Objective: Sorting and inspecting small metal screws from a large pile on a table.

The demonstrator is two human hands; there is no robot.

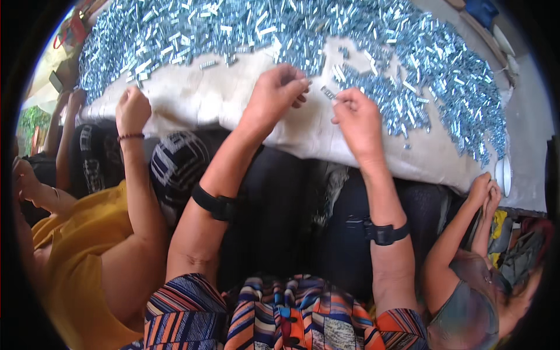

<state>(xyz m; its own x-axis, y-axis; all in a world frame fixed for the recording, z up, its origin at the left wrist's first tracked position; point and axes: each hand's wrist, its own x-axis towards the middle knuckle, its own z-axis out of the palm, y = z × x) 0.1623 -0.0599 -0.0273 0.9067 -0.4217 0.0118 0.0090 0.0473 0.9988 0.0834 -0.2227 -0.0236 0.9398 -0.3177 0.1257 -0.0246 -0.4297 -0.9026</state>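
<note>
A large pile of small shiny silver-blue strips (256, 29) covers the far part of a pale cloth-covered surface (227, 81). Over the near edge of the pile, my left hand (277, 96) is closed, thumb and forefinger pinched together. What lies between those fingertips, if anything, is too small to tell. My right hand (357, 122) is closed too, a little to the right and nearer me. One small dark-and-silver strip (328, 91) sticks out from its fingertips toward my left hand. The two hands are apart.
To the left, a person in a mustard top (87, 251) has a fist (133, 109) over the cloth edge. At the right, another person's hands (487, 189) meet by the cloth's edge. White dishes (506, 175) stand beside that corner. Loose strips (376, 93) lie near my right hand.
</note>
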